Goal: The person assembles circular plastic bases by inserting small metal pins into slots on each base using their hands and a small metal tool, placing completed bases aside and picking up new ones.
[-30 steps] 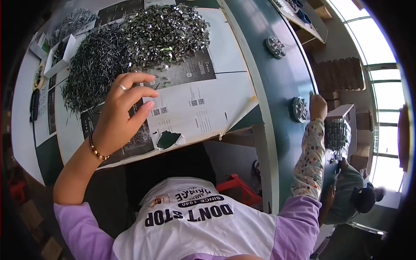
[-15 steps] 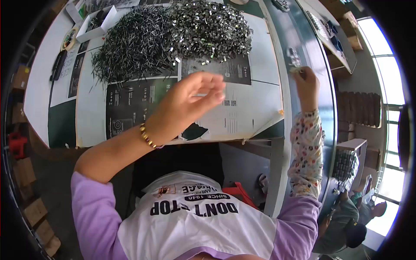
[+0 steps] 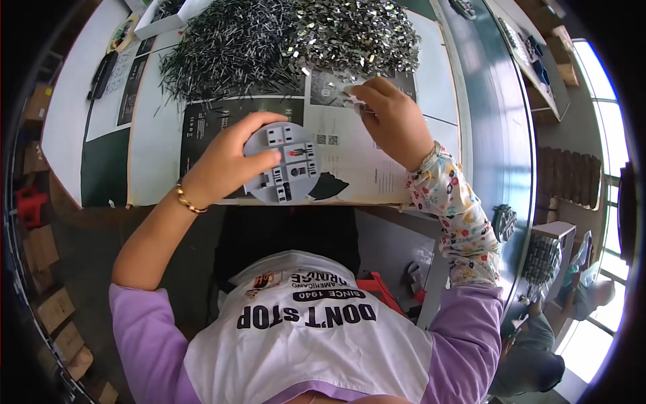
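My left hand (image 3: 229, 160) grips a round grey disc-shaped fixture (image 3: 288, 167) by its left side, thumb across its top. Raised blocks with slots stand on the disc, along with small black parts and bits of red. To the right, my right hand (image 3: 396, 120) has its thumb and fingers pinched together near the front of a heap of small shiny metal pieces (image 3: 356, 40). Something small and pale shows at those fingertips, too blurred to name. Left of the shiny heap lies a pile of thin dark strips (image 3: 229, 50).
Printed cardboard sheets (image 3: 377, 161) cover the worktable. A green belt-like surface (image 3: 494, 101) runs along the right, carrying a dark part cluster (image 3: 505, 221). A white box (image 3: 168, 21) and a black-handled tool (image 3: 102, 75) lie at the left. Another person (image 3: 531, 357) is at lower right.
My left hand, empty before, now holds the disc fixture. My right hand has come left from the green surface to the shiny heap. The view has shifted slightly.
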A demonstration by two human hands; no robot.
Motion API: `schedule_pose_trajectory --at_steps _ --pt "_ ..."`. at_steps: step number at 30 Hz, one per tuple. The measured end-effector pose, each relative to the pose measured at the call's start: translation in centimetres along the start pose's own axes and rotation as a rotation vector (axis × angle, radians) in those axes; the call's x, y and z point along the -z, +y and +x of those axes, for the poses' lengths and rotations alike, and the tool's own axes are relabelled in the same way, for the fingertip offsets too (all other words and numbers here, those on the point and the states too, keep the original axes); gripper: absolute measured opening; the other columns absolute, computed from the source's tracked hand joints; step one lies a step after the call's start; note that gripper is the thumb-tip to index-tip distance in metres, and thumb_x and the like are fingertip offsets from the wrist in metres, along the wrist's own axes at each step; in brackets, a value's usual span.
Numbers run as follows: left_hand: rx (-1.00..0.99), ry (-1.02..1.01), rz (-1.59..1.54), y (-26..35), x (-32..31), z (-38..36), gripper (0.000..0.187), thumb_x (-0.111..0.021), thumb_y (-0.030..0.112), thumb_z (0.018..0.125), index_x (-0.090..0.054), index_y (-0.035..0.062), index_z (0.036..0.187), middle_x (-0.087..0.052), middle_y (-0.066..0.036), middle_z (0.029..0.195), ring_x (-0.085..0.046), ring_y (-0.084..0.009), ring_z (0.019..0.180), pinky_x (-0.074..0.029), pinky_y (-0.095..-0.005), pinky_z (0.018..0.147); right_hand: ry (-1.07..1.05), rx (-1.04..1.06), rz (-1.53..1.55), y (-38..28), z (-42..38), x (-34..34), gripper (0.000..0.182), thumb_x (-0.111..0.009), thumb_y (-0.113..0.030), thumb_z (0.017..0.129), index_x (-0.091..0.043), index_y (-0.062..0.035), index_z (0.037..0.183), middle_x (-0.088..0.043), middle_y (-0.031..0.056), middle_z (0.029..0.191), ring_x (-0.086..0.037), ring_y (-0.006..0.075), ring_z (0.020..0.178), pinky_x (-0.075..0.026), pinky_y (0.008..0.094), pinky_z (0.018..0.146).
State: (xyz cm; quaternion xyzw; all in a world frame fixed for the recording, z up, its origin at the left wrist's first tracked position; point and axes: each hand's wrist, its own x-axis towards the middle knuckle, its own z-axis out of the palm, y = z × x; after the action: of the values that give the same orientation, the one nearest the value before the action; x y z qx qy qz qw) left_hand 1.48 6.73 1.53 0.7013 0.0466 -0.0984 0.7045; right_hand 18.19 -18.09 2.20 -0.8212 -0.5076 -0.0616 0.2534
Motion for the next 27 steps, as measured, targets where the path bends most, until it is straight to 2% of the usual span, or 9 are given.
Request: schedule_pose_trajectory --at_steps 3,4,7,14,18,22,24,25,27 --pt "-0.414 0.162 0.822 -0.3 -0.6 0.9 0.039 -0.067 0.012 0.085 -0.062 0.0039 0.122 -0.065 -0.010 0.115 -0.058 -0.0278 0.111 -0.046 -0.0377 0.101 -0.041 0.089 -0.155 -0.2 0.7 -1.1 0.025 -0.066 -0.001 0.085 -0.067 -0.0048 0.109 -0.064 0.0071 0.096 -0.066 0.0265 0.079 -0.055 0.0366 0.065" --pt "-0.408 0.159 0.810 -0.5 -0.7 1.1 0.039 -0.067 0.012 0.085 -0.062 0.0039 0.122 -0.065 -0.010 0.115 -0.058 -0.0278 0.111 -0.046 -0.0377 0.101 -0.073 0.129 -0.240 -0.2 0.4 -1.2 0.022 -0.065 -0.003 0.085 -0.066 -0.0057 0.107 -0.063 0.0071 0.095 -0.066 0.0276 0.079 -0.055 0.0379 0.066" --pt "-0.662 0.284 1.022 -0.9 -1.0 2.5 0.032 -0.068 0.013 0.082 -0.066 0.0041 0.113 -0.064 -0.013 0.112 -0.054 -0.0337 0.111 -0.045 -0.0419 0.100 -0.105 0.146 -0.313 0.0 0.5 -0.8 0.017 -0.065 -0.005 0.086 -0.066 -0.0068 0.103 -0.062 0.0070 0.093 -0.065 0.0286 0.079 -0.056 0.0393 0.066" --pt "-0.789 0.316 0.867 1.2 -1.6 4.9 0.018 -0.072 0.014 0.083 -0.070 0.0043 0.098 -0.066 -0.010 0.110 -0.058 -0.0313 0.108 -0.048 -0.0414 0.096 -0.220 0.213 -0.271 0.1 1.5 -0.2 0.013 -0.066 -0.008 0.086 -0.066 -0.0074 0.100 -0.061 0.0075 0.090 -0.065 0.0276 0.079 -0.056 0.0391 0.067" --pt "-0.745 0.287 0.755 1.3 -0.1 6.0 0.014 -0.072 0.012 0.084 -0.071 0.0032 0.094 -0.069 -0.010 0.106 -0.061 -0.0297 0.103 -0.049 -0.0399 0.095 -0.314 0.203 -0.492 -0.9 0.1 0.2 0.013 -0.067 -0.005 0.085 -0.066 -0.0053 0.098 -0.063 0.0089 0.092 -0.065 0.0280 0.079 -0.055 0.0387 0.066" --pt "-0.677 0.228 0.760 1.2 -0.6 6.3 0.014 -0.071 0.008 0.086 -0.071 0.0027 0.099 -0.070 -0.010 0.106 -0.065 -0.0283 0.101 -0.050 -0.0381 0.092 -0.132 0.041 -0.117 -0.5 0.4 0.9 0.014 -0.067 -0.002 0.087 -0.067 -0.0020 0.101 -0.065 0.0066 0.092 -0.064 0.0197 0.072 -0.050 0.0331 0.060" --pt "-0.655 0.217 0.785 1.5 -1.4 6.4 0.016 -0.070 0.007 0.087 -0.071 0.0027 0.102 -0.071 -0.010 0.107 -0.066 -0.0279 0.101 -0.051 -0.0374 0.091 -0.005 -0.252 0.455 -1.6 0.9 0.9 0.013 -0.067 -0.002 0.089 -0.067 0.0003 0.102 -0.065 0.0036 0.089 -0.059 0.0122 0.069 -0.046 0.0277 0.058" --pt "-0.612 0.221 0.672 1.8 -2.3 6.3 0.016 -0.070 0.006 0.086 -0.071 0.0022 0.101 -0.071 -0.010 0.104 -0.067 -0.0272 0.097 -0.052 -0.0362 0.088 0.059 -0.398 0.743 -2.2 1.2 0.9 0.013 -0.067 -0.002 0.090 -0.067 0.0015 0.103 -0.065 0.0021 0.088 -0.057 0.0084 0.068 -0.044 0.0250 0.057" --pt "-0.525 0.215 0.444 2.1 -3.6 6.1 0.015 -0.072 0.004 0.085 -0.071 0.0014 0.099 -0.072 -0.010 0.099 -0.069 -0.0259 0.088 -0.054 -0.0337 0.080 0.070 -0.442 0.804 -3.8 1.5 0.7 0.013 -0.068 -0.002 0.090 -0.067 0.0016 0.103 -0.064 0.0009 0.087 -0.055 0.0067 0.068 -0.042 0.0233 0.056"
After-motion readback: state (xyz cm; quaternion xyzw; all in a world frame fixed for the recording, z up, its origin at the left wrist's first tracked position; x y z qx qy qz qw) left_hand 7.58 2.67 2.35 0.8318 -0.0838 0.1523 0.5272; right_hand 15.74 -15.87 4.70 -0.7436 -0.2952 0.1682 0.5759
